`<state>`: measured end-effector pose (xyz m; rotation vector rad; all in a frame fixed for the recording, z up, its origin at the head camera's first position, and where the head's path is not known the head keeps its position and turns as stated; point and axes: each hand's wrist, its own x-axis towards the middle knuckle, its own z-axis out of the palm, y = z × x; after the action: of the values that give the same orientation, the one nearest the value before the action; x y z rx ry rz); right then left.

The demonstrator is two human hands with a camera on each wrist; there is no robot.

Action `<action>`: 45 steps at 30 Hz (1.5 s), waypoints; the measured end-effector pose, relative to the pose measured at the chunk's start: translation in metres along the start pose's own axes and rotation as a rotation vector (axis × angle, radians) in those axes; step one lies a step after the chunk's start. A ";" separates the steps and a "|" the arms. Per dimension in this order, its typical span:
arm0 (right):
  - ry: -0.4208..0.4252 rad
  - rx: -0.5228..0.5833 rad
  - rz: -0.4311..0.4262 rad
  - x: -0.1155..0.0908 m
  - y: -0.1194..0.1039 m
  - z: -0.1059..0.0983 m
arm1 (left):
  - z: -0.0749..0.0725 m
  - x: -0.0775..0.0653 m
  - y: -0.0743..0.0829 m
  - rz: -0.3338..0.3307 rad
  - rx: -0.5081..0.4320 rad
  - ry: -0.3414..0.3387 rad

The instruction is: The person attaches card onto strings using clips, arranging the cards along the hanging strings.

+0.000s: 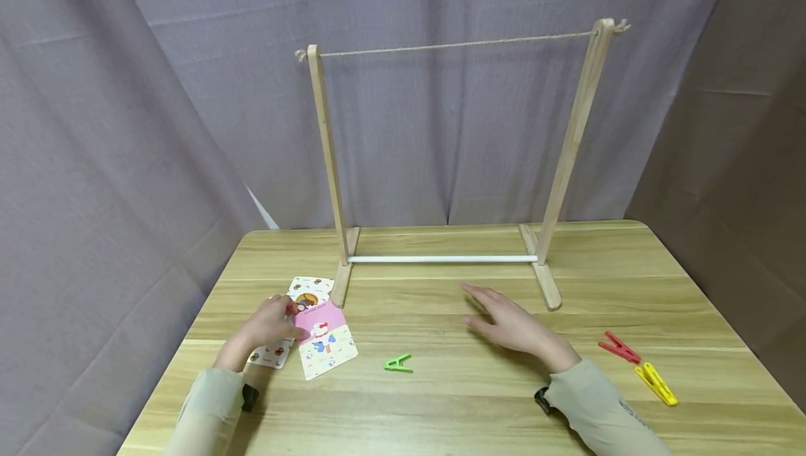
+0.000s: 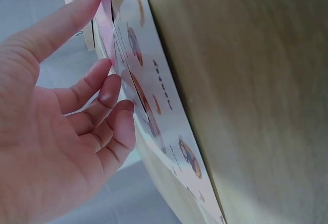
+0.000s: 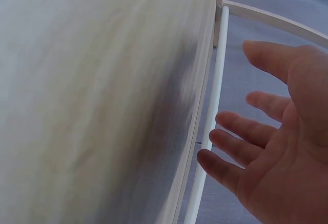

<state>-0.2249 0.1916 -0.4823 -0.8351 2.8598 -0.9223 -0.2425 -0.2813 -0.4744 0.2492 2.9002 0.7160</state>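
Note:
My left hand (image 1: pixel 269 323) is over two overlapping printed cards on the table. Its thumb and fingers pinch the edge of the pink-and-cream card (image 1: pixel 329 350), which has a white cartoon figure. Beneath lies a white card (image 2: pixel 154 80) with small brown prints, partly hidden by the pink card and the hand. My right hand (image 1: pixel 506 323) hovers above the table with fingers spread, holding nothing; in the right wrist view its fingertips overlap the white rod (image 3: pixel 218 75). A green clothespin (image 1: pixel 398 364) lies between the hands.
A wooden stand (image 1: pixel 569 141) with a rope (image 1: pixel 456 45) strung between two posts stands at the back of the table (image 1: pixel 441 407). Right of my right hand lie a red clothespin (image 1: pixel 620 348) and a yellow clothespin (image 1: pixel 657 384). Grey curtains (image 1: pixel 390 148) hang behind.

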 end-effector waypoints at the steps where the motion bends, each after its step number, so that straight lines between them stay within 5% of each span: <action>1: -0.001 0.000 0.000 0.000 0.000 0.000 | 0.000 0.000 0.000 -0.001 -0.005 -0.001; 16: -0.017 -0.007 0.003 0.002 0.001 0.001 | 0.001 -0.005 0.003 -0.067 -0.169 -0.020; 45: -0.067 -0.037 -0.047 0.009 -0.002 0.006 | -0.001 -0.015 -0.011 -0.078 -0.235 0.022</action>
<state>-0.2307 0.1822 -0.4850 -0.9219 2.8201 -0.8317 -0.2294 -0.2939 -0.4769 0.1012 2.7934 1.0399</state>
